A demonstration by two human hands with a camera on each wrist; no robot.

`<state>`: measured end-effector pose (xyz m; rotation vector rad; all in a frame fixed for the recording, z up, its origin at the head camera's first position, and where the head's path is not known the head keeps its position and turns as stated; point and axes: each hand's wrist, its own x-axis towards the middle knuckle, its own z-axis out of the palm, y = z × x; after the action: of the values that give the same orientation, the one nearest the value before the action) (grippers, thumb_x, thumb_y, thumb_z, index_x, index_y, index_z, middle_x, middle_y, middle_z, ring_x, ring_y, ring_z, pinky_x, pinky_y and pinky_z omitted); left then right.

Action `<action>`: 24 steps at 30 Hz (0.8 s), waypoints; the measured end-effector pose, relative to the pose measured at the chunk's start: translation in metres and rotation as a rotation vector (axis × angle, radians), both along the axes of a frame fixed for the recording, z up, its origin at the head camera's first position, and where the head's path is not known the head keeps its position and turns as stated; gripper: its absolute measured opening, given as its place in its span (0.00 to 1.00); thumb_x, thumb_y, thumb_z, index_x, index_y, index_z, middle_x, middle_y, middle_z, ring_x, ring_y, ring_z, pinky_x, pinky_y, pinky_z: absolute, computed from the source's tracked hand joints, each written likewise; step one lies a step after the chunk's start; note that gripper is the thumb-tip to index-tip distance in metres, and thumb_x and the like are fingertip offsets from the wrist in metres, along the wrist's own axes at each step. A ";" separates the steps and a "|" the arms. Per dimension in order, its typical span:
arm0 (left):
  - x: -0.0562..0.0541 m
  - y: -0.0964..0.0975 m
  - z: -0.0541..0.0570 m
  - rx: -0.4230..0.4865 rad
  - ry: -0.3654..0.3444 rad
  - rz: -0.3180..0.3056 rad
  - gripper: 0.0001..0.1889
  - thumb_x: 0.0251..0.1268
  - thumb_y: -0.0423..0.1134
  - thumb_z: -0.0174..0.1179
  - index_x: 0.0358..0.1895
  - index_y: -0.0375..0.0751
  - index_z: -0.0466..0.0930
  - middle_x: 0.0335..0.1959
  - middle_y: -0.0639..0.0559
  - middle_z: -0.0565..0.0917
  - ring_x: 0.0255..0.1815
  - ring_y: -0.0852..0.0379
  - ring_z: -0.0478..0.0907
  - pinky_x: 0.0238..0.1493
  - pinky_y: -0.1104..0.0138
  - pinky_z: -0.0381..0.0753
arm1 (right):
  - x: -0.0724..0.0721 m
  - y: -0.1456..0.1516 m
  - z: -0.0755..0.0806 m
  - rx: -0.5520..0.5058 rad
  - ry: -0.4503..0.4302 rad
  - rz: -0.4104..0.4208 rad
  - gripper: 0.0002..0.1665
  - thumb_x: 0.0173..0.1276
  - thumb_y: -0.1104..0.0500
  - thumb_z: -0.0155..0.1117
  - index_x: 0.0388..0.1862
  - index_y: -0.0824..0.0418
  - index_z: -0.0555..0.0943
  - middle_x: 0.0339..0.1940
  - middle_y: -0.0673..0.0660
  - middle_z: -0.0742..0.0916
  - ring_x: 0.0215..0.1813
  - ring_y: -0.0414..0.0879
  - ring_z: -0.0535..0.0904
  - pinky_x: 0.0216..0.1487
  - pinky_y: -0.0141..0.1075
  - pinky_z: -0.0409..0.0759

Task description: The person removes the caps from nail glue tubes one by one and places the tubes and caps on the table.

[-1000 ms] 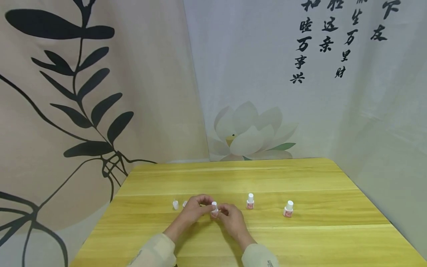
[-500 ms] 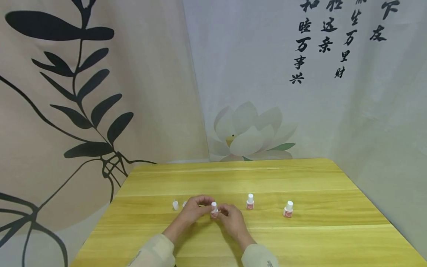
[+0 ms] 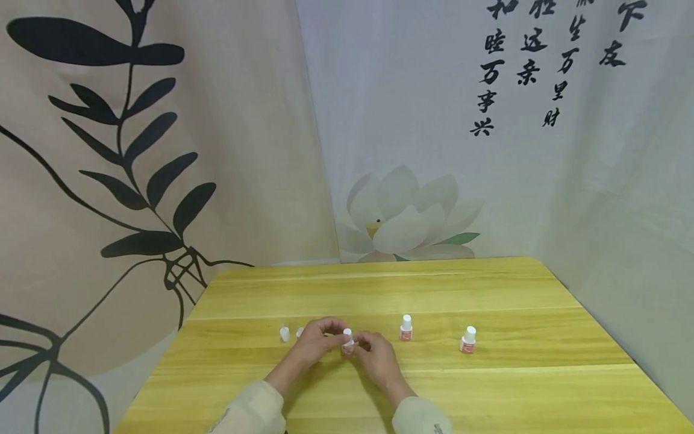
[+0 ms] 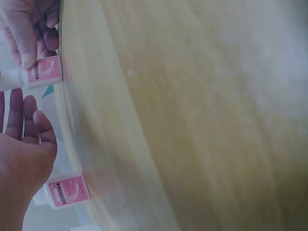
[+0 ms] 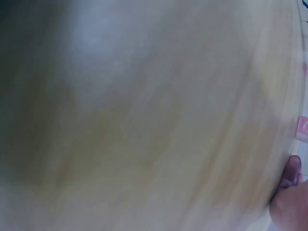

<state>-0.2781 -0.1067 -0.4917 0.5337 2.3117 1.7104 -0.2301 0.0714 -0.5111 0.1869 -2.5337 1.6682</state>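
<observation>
A person in pale cloth sleeves (image 3: 252,407) held a small btl. (image 3: 348,348) upright btw. both hands over a smooth wood-grain tabletop (image 3: 542,392), its yellow boards running side to side, as seen from where I stood. The left hand (image 3: 316,340), on the btl.'s L, pinched the white cap (image 3: 348,332), thumb and fingertip drawn in to abt. its width. The right hand (image 3: 378,358), on its R, gripped the body btw. thumb and bent fingers, the gap no wider than the btl. It looked like hard white plastic: a squarish body w/ rounded shoulders, a slimmer round cap and a pink label (image 4: 48,70) w/ a dark strip, its lettering too small & blurred to read. Whether the base touched the wood, I couldn't tell. Near the held btl. on its R, slightly farther back, a 2nd btl. (image 3: 406,328) stood; well R of the held one, a 3rd btl. (image 3: 468,340), both capped, w/ the same white-and-pink look. To the held btl.'s L, past the left hand, sat a small white piece (image 3: 284,334) w/ a thin tip, & closer in, a white item (image 3: 299,332) mostly hidden by that hand. Behind it all hung a softly creased cloth backdrop (image 3: 260,120) printed w/ dark leaves, a pale flower & black brush-style characters.
</observation>
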 end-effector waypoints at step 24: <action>-0.002 0.000 -0.003 -0.001 -0.007 0.007 0.12 0.62 0.42 0.69 0.44 0.39 0.83 0.42 0.49 0.82 0.46 0.48 0.75 0.44 0.58 0.78 | 0.000 0.002 0.000 0.000 -0.017 0.015 0.08 0.67 0.53 0.68 0.40 0.55 0.86 0.44 0.54 0.82 0.47 0.48 0.76 0.49 0.50 0.77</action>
<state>-0.2805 -0.1064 -0.4951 0.5196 2.3126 1.7114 -0.2302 0.0730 -0.5113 0.1936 -2.5514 1.6819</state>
